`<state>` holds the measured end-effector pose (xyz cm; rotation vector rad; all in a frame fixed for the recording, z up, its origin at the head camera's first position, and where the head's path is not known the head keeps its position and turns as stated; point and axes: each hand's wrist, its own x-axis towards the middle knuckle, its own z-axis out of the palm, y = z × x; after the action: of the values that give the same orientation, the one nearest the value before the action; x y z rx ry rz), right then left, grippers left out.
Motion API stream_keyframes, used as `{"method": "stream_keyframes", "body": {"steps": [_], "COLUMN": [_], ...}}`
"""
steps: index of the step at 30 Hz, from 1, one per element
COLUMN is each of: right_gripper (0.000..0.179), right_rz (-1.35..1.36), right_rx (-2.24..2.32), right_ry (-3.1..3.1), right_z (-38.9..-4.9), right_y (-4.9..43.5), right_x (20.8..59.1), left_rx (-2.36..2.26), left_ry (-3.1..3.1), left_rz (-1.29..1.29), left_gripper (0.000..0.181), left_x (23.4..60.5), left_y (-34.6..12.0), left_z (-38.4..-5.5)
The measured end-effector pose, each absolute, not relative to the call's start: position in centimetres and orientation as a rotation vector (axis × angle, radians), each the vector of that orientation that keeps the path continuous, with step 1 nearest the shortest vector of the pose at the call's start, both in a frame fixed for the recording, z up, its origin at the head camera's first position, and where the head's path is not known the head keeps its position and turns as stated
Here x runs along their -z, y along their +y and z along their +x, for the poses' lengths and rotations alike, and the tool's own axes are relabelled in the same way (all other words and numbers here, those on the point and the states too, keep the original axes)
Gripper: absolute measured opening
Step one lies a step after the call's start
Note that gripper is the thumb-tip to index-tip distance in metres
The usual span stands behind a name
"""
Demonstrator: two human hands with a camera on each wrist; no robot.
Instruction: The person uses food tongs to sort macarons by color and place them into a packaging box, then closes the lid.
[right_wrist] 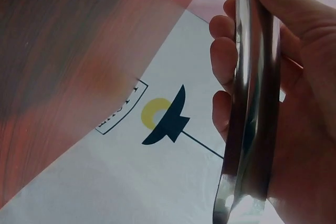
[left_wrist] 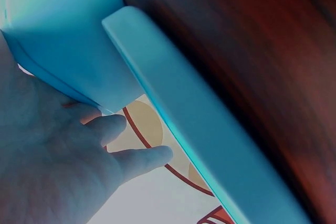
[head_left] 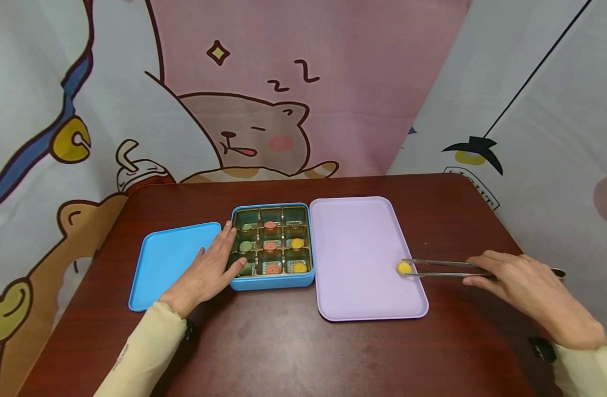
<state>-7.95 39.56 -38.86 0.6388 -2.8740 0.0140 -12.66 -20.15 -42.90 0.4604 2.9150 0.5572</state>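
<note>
In the head view my left hand (head_left: pixel 206 273) rests against the left side of a blue box (head_left: pixel 273 283), fingers extended, thumb over its near-left corner. A divided insert inside holds green discs (head_left: pixel 246 246), pink discs (head_left: pixel 270 246) and yellow discs (head_left: pixel 297 243) in separate columns; the yellow ones lie in the middle and near compartments. My right hand (head_left: pixel 527 284) grips metal tongs (head_left: pixel 442 262), also large in the right wrist view, where fingers and thumb wrap the tongs (right_wrist: pixel 254 103). Between the tong tips is a small round yellow piece (head_left: pixel 404 268), over the right edge of a lilac tray (head_left: pixel 358 248).
A flat blue lid (head_left: pixel 171 264) lies left of the box, partly behind my left forearm. The tray stands right beside the box. All sit on a dark red-brown table (head_left: pixel 273 342), with a printed cartoon cloth (head_left: pixel 363 82) hanging behind its far edge.
</note>
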Motion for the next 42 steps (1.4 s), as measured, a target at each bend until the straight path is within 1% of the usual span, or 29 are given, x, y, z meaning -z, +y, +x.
{"method": "stream_keyframes", "body": {"steps": [13,20,25,36,42], "right_gripper": [0.039,0.043,0.046,0.045,0.041], "right_rz": [0.704,0.666,0.617,0.621,0.633], "right_rx": [-0.097,-0.112,-0.143,-0.129,-0.139], "right_ry": [-2.796,-2.837,-2.940,-2.954,-2.930], "right_z": [-9.7,-10.7,-10.6,-10.3,-10.3], "right_y": [38.0,36.8,36.7,36.7,36.7], "right_x": [39.6,39.8,40.0,40.1,40.3], "left_rx": [-0.547,-0.550,-0.555,-0.553,-0.553], "left_ry": [2.916,2.921,2.915,2.918,2.917], "left_rz": [0.448,0.449,0.443,0.439,0.445], "left_gripper": [0.084,0.086,0.086,0.086,0.086], "left_x": [42.8,42.9,42.9,42.9,42.8], "left_y": [-20.0,-20.1,-20.1,-20.1,-20.1], "left_z": [-12.6,-12.8,-12.8,-12.6,-12.6]}}
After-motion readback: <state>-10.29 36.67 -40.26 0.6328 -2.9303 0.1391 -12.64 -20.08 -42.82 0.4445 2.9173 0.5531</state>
